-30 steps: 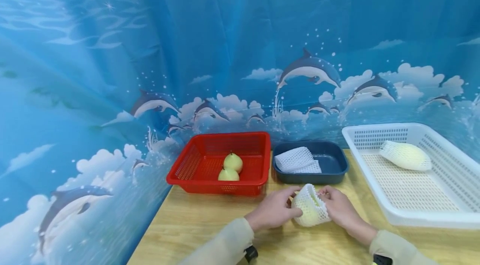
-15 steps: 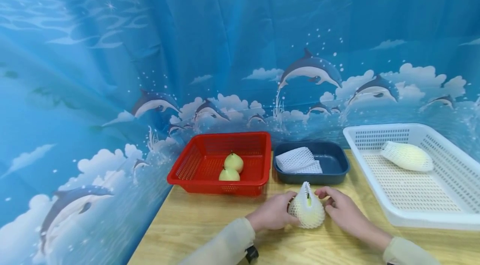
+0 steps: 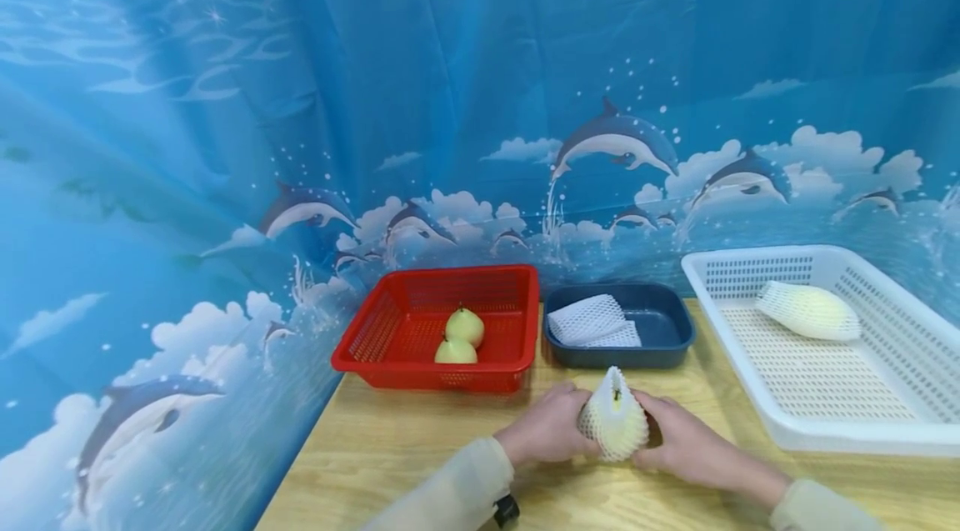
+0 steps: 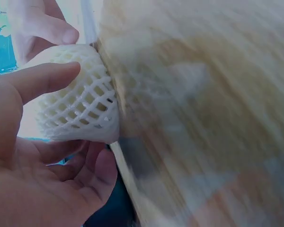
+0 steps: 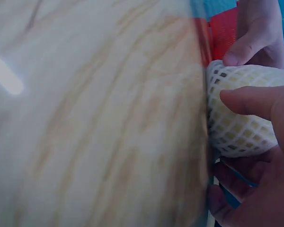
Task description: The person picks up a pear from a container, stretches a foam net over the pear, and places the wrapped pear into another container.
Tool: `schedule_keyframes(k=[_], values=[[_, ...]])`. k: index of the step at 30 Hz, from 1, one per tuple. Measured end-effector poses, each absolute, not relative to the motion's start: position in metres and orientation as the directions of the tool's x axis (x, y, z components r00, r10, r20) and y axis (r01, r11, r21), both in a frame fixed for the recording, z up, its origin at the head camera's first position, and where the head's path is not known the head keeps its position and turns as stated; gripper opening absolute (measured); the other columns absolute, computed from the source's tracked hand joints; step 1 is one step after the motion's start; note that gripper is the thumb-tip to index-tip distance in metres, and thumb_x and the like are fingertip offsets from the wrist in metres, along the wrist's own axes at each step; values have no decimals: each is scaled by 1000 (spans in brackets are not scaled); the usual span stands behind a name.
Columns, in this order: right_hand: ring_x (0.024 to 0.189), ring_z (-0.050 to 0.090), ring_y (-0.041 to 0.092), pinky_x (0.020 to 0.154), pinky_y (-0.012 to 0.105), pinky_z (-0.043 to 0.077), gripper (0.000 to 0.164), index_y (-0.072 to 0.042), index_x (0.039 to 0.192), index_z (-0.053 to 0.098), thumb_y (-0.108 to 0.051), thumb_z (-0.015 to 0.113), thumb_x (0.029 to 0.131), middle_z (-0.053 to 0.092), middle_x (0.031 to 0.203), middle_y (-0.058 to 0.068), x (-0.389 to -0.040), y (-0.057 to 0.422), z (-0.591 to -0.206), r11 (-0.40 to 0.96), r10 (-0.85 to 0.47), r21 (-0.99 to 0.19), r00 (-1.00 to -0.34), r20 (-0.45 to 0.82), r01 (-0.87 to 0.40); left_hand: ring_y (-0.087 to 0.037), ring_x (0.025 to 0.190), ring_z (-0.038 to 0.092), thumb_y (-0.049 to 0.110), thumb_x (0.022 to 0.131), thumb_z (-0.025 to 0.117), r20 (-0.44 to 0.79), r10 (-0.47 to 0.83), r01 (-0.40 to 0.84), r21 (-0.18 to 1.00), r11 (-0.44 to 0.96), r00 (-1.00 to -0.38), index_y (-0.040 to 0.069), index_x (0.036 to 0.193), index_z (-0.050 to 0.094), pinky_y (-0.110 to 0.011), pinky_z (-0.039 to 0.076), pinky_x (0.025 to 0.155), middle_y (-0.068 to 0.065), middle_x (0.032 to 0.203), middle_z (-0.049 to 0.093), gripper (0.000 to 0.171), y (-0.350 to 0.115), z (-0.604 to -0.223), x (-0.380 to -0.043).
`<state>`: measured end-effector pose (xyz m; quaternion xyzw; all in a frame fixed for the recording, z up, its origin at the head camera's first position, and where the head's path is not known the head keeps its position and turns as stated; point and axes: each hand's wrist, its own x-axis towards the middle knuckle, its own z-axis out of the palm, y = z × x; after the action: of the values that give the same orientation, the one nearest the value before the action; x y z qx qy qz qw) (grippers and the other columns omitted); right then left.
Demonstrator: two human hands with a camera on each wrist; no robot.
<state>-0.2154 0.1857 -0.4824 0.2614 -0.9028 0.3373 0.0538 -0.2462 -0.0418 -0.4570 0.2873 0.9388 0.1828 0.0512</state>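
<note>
Between my two hands a pear (image 3: 617, 429) in a white foam net sleeve (image 4: 80, 106) stands upright on the wooden table. Its stem shows through the peaked opening at the top of the net. My left hand (image 3: 546, 424) grips it from the left, thumb on the near side and fingers behind. From the right my right hand (image 3: 684, 443) holds it the same way; in the right wrist view its thumb lies along the net (image 5: 239, 127). Both wrist views show the mesh close around the lower part of the fruit, right at the tabletop.
A red basket (image 3: 360, 366) with two bare pears (image 3: 466, 326) stands at back left. Beside it, a dark blue tray (image 3: 663, 358) holds folded foam nets (image 3: 592, 321). At right, a white basket (image 3: 795, 433) contains one netted pear (image 3: 812, 313). A dolphin-print curtain (image 3: 480, 97) hangs behind.
The netted pear has turned from tilted to upright, its net opening now pointing up. My right hand let go of the net's edge, moved round and took hold of the pear's right side.
</note>
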Motion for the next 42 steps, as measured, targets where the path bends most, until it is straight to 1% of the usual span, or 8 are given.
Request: schedule_keyframes(k=[3, 13, 17, 21, 26, 32, 38, 42], values=[[112, 59, 24, 95, 46, 52, 90, -5, 145, 51, -35, 88, 69, 66, 128, 5, -214, 185, -485, 676, -407, -538, -864, 298, -504, 0, 94, 54, 28, 70, 89, 18, 571, 529, 401, 748, -821, 19, 116, 64, -19, 47, 87, 15, 103, 65, 54, -38, -457, -247], [98, 56, 11, 84, 36, 52, 69, -16, 128, 62, -35, 90, 68, 68, 117, -7, -218, 188, -486, 696, -434, -420, -807, 401, -583, 1, 93, 56, 20, 68, 89, 12, 544, 470, 519, 714, -839, 14, 123, 60, -20, 49, 87, 11, 108, 64, 63, -35, -457, -246], [108, 62, 21, 91, 43, 54, 75, -9, 135, 57, -26, 89, 70, 67, 122, 1, -217, 187, -480, 657, -443, -492, -821, 361, -571, 1, 98, 57, 19, 69, 88, 4, 529, 422, 607, 673, -849, 13, 131, 57, -21, 50, 89, 8, 115, 64, 69, -36, -456, -244], [111, 64, 26, 91, 39, 56, 79, -6, 143, 48, -17, 85, 73, 66, 127, 10, -216, 185, -473, 592, -437, -602, -841, 318, -535, 0, 103, 57, 16, 73, 87, 17, 511, 371, 709, 600, -859, 13, 139, 53, -21, 50, 90, 6, 126, 62, 75, -38, -456, -242], [101, 67, 18, 81, 29, 57, 78, -2, 145, 44, -14, 82, 77, 67, 122, 13, -216, 185, -466, 533, -412, -697, -867, 282, -480, 0, 102, 57, 12, 74, 85, 53, 527, 342, 815, 468, -848, 16, 141, 51, -20, 50, 86, 8, 125, 59, 75, -39, -452, -240], [103, 69, 16, 85, 25, 57, 78, 3, 146, 40, -15, 80, 82, 62, 129, 22, -216, 183, -460, 466, -398, -772, -881, 254, -433, -2, 103, 58, 22, 75, 88, 91, 523, 300, 895, 331, -848, 23, 138, 49, -22, 49, 91, 12, 123, 58, 74, -36, -445, -237], [101, 71, 20, 82, 25, 58, 76, 8, 143, 41, -12, 80, 81, 64, 125, 25, -214, 181, -458, 435, -403, -791, -879, 257, -431, -2, 99, 59, 26, 73, 90, 67, 452, 227, 924, 308, -889, 27, 135, 51, -23, 49, 88, 15, 118, 60, 72, -33, -442, -232], [98, 70, 15, 81, 27, 59, 73, 7, 140, 45, -13, 82, 80, 66, 122, 22, -212, 179, -460, 438, -392, -785, -879, 271, -438, -3, 98, 59, 24, 71, 91, 68, 421, 214, 926, 310, -905, 26, 135, 52, -24, 49, 88, 15, 117, 61, 74, -32, -441, -229]])
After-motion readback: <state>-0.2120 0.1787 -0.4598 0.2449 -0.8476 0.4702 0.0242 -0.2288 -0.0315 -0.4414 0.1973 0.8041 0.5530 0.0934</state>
